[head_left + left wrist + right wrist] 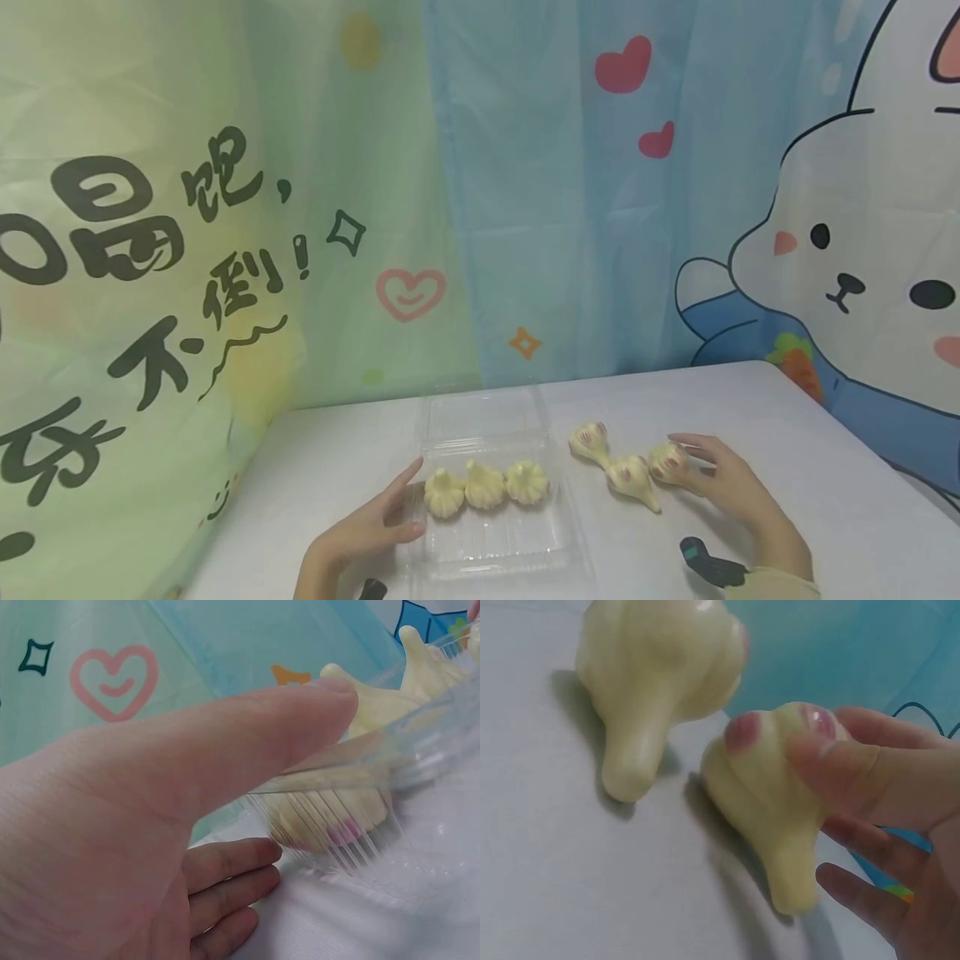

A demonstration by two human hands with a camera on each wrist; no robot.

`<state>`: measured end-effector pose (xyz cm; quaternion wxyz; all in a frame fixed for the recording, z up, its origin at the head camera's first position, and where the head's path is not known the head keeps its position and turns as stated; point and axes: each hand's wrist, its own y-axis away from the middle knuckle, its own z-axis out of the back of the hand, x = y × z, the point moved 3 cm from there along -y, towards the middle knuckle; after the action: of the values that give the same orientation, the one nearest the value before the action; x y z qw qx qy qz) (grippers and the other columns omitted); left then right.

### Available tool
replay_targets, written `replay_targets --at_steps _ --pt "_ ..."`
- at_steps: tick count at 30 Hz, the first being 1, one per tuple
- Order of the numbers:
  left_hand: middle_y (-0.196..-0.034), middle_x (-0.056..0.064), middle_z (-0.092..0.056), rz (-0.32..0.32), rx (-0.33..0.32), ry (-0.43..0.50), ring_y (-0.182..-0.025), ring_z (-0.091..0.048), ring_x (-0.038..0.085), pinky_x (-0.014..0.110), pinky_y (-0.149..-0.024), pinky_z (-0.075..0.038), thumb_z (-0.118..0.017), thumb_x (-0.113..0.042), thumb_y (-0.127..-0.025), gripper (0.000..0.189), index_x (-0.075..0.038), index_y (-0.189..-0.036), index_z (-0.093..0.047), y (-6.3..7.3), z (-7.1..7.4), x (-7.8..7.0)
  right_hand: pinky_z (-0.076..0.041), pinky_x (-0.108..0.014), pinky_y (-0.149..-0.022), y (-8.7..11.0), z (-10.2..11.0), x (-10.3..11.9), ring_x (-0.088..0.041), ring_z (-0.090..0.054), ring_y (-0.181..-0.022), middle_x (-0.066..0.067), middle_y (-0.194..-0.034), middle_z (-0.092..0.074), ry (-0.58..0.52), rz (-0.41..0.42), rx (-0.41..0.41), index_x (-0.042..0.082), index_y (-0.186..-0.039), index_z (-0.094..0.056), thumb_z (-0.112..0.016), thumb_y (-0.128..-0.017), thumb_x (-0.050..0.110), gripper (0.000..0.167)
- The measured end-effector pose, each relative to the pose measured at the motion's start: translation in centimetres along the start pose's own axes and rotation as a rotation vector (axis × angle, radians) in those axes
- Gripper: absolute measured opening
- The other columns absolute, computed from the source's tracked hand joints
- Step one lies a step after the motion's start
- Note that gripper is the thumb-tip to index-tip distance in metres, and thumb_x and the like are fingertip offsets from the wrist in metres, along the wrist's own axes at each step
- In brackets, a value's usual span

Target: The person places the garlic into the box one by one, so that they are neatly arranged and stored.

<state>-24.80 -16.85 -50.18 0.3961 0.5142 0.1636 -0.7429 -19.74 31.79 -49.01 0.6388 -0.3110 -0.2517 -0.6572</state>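
My right hand (723,479) pinches a garlic bulb (769,776) between thumb and fingers, at the right of the table. The bulb has pink patches and its stem points down in the right wrist view. Two more garlic bulbs, a near one (632,477) and a far one (589,440), lie just left of it. A clear plastic box (495,542) stands in the middle, its lid folded back. Three garlic bulbs (485,485) sit inside in a row. My left hand (367,525) rests at the box's left side, thumb along the rim and fingers loosely extended by the outer wall.
The white table (337,450) carries everything. Behind it hangs a printed curtain (525,208) with hearts, writing and a cartoon rabbit. The transparent lid (483,417) lies toward the table's back edge. Dark straps (712,567) show near both wrists.
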Motion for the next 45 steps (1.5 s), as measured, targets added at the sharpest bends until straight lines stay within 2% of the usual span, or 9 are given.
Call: replay_targets --at_steps 6,16,20,27,34,38,42,45 --pt "-0.155 0.022 -0.025 0.005 -0.009 -0.007 -0.143 -0.017 0.043 0.059 -0.115 -0.017 -0.063 -0.03 -0.091 0.087 -0.024 -0.154 -0.003 0.0 0.0 0.1 -0.042 -0.061 -0.099 -0.3 -0.4 -0.4 -0.05 -0.037 -0.127 -0.029 -0.141 -0.039 0.002 -0.006 0.001 0.003 -0.137 -0.044 -0.065 -0.087 0.044 0.068" --pt "-0.155 0.019 -0.026 0.02 -0.034 -0.023 -0.144 -0.015 0.042 0.062 -0.115 -0.013 -0.064 -0.032 -0.09 0.086 -0.029 -0.154 -0.006 0.1 0.0 0.2 -0.049 -0.06 -0.088 -0.6 -0.2 -1.0 -0.054 -0.043 -0.124 -0.033 -0.144 -0.034 0.072 -0.118 0.043 0.006 -0.138 -0.041 -0.06 -0.086 0.056 0.075" --pt "-0.155 0.018 -0.025 0.027 -0.032 -0.019 -0.145 -0.015 0.041 0.061 -0.115 -0.013 -0.065 -0.032 -0.09 0.087 -0.029 -0.154 -0.006 0.1 0.1 0.2 -0.046 -0.063 -0.09 -0.7 0.0 -1.0 -0.051 -0.042 -0.125 -0.031 -0.144 -0.035 0.065 -0.17 0.04 0.005 -0.14 -0.038 -0.056 -0.086 0.061 0.079" --pt "-0.156 0.016 -0.025 0.027 -0.032 -0.011 -0.145 -0.011 0.041 0.064 -0.114 -0.009 -0.065 -0.032 -0.09 0.085 -0.033 -0.153 -0.007 -0.1 0.2 0.3 -0.032 -0.068 -0.1 -0.9 0.1 -1.2 -0.051 -0.036 -0.128 -0.031 -0.144 -0.033 0.043 -0.228 0.022 0.0 -0.139 -0.033 -0.048 -0.087 0.066 0.086" --pt "-0.155 0.015 -0.027 0.021 -0.025 -0.007 -0.145 -0.013 0.04 0.064 -0.115 -0.01 -0.065 -0.031 -0.089 0.086 -0.033 -0.153 -0.007 -0.1 0.2 0.6 -0.03 -0.068 -0.103 -1.0 -0.1 -1.5 -0.053 -0.034 -0.129 -0.035 -0.144 -0.03 0.058 -0.257 0.008 -0.005 -0.141 -0.029 -0.044 -0.089 0.066 0.088" --pt "-0.155 0.013 -0.029 0.009 -0.021 -0.016 -0.145 -0.015 0.039 0.063 -0.115 -0.011 -0.064 -0.031 -0.09 0.085 -0.035 -0.153 -0.007 -0.1 0.2 0.7 -0.034 -0.068 -0.099 -1.0 -0.3 -1.3 -0.054 -0.038 -0.127 -0.035 -0.142 -0.032 0.038 -0.211 -0.017 0.0 -0.146 -0.023 -0.045 -0.092 0.06 0.083" --pt "-0.155 0.014 -0.028 0.007 -0.017 -0.013 -0.145 -0.017 0.039 0.062 -0.115 -0.014 -0.064 -0.031 -0.091 0.085 -0.033 -0.153 -0.006 -0.2 0.2 0.8 -0.034 -0.072 -0.095 -1.0 -0.5 -1.0 -0.057 -0.038 -0.124 -0.035 -0.141 -0.036 0.036 -0.083 -0.053 0.006 -0.148 -0.025 -0.044 -0.098 0.047 0.067" --pt "-0.156 0.015 -0.027 0.014 -0.019 -0.014 -0.145 -0.016 0.039 0.061 -0.115 -0.014 -0.064 -0.032 -0.09 0.086 -0.031 -0.154 -0.006 -0.2 0.2 0.7 -0.029 -0.074 -0.097 -1.1 -0.6 -0.7 -0.057 -0.033 -0.127 -0.033 -0.142 -0.037 0.032 0.02 -0.065 0.005 -0.146 -0.032 -0.038 -0.102 0.037 0.055"
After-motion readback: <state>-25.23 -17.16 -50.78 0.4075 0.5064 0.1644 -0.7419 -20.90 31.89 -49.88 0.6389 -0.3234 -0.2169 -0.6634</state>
